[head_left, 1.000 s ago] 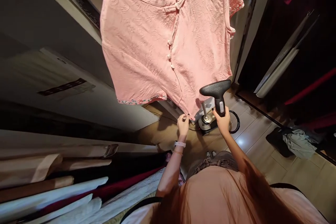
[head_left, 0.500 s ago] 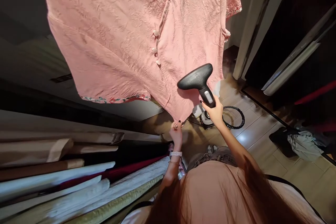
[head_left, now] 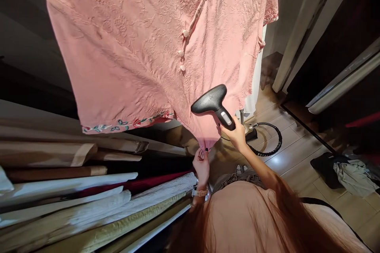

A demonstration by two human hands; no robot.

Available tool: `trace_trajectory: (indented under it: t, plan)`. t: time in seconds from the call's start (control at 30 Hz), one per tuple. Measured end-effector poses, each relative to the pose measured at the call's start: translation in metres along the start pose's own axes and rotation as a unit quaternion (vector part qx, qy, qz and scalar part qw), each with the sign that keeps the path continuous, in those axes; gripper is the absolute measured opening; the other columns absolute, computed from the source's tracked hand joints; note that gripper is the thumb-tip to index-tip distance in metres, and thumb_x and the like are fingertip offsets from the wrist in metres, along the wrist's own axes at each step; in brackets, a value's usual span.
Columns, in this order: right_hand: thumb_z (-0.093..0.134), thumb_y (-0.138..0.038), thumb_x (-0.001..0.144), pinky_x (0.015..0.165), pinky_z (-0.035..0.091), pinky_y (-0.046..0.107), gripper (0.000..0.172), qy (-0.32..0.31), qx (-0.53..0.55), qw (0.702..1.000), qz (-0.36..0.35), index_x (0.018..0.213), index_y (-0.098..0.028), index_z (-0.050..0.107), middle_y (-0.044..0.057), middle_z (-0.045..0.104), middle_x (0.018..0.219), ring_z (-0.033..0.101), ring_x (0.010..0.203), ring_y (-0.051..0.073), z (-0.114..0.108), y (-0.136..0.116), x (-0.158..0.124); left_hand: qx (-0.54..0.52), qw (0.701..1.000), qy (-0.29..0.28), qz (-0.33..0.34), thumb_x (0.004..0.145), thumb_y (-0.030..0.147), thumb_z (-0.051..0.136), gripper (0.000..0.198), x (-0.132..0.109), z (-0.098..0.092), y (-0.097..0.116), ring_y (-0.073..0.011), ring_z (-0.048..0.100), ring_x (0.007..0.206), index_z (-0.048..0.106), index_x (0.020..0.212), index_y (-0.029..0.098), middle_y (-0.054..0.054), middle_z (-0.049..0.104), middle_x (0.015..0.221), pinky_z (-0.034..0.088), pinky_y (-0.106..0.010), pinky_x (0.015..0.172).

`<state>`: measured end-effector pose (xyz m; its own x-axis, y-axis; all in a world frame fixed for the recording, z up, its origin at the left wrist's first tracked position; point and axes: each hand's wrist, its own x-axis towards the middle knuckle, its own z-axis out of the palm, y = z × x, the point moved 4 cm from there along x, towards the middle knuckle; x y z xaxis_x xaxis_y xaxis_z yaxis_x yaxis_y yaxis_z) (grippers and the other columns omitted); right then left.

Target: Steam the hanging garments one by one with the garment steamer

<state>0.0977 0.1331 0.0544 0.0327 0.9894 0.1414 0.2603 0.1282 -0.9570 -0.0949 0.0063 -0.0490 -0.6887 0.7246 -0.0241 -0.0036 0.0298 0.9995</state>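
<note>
A pink embossed blouse (head_left: 124, 55) with knotted buttons and an embroidered hem hangs in front of me. My left hand (head_left: 202, 166) pinches its lower corner (head_left: 206, 144) between the fingers and pulls the cloth taut. My right hand (head_left: 236, 134) grips the handle of a black garment steamer head (head_left: 212, 101), whose flat plate lies against or very close to the blouse just above that corner. A wristwatch (head_left: 199, 193) sits on my left wrist.
Rolled fabrics (head_left: 65, 182) are stacked along the lower left. A steamer base (head_left: 249, 132) stands on the wood floor (head_left: 291, 154) with its coiled black hose (head_left: 270, 146). Dark cloth and a crumpled pale garment (head_left: 354, 178) lie at the right, beside a tall door frame (head_left: 308, 31).
The view has shifted, so the blouse fills more of it. The steamer head has moved left and down along the cloth, and my left hand has drawn the corner lower.
</note>
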Motion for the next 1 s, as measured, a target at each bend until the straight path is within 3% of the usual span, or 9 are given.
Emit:
trace_trajectory:
  t: [0.47, 0.67, 1.0]
  plan:
    - [0.074, -0.048, 0.077, 0.073, 0.047, 0.032, 0.043, -0.113, -0.081, 0.987, 0.084, 0.115, -0.03, 0.067, 0.001, 0.075, 0.097, 0.069, 0.088, 0.026, 0.016, 0.05, -0.036, 0.047, 0.999, -0.018, -0.002, 0.073, 0.038, 0.076, 0.03, 0.0, -0.006, 0.022, -0.0269, 0.075, 0.091, 0.073, 0.093, 0.015, -0.009, 0.076, 0.092, 0.058, -0.034, 0.082]
    - [0.072, -0.05, 0.079, 0.069, 0.044, 0.029, 0.034, -0.139, -0.064, 0.985, 0.079, 0.105, -0.028, 0.067, 0.0, 0.073, 0.09, 0.067, 0.081, 0.023, 0.023, 0.06, -0.045, 0.044, 0.999, -0.02, -0.017, 0.07, 0.036, 0.078, 0.03, 0.004, -0.011, 0.023, -0.0261, 0.074, 0.087, 0.072, 0.091, 0.016, -0.008, 0.076, 0.087, 0.059, -0.034, 0.078]
    - [0.074, -0.046, 0.076, 0.068, 0.044, 0.029, 0.036, -0.157, -0.11, 0.977, 0.097, 0.108, -0.03, 0.069, 0.001, 0.073, 0.088, 0.068, 0.083, 0.025, 0.022, 0.074, -0.053, 0.013, 1.0, 0.026, 0.003, 0.068, 0.031, 0.076, 0.029, 0.004, -0.02, 0.026, -0.0242, 0.073, 0.088, 0.074, 0.091, 0.014, -0.007, 0.076, 0.092, 0.058, -0.035, 0.085]
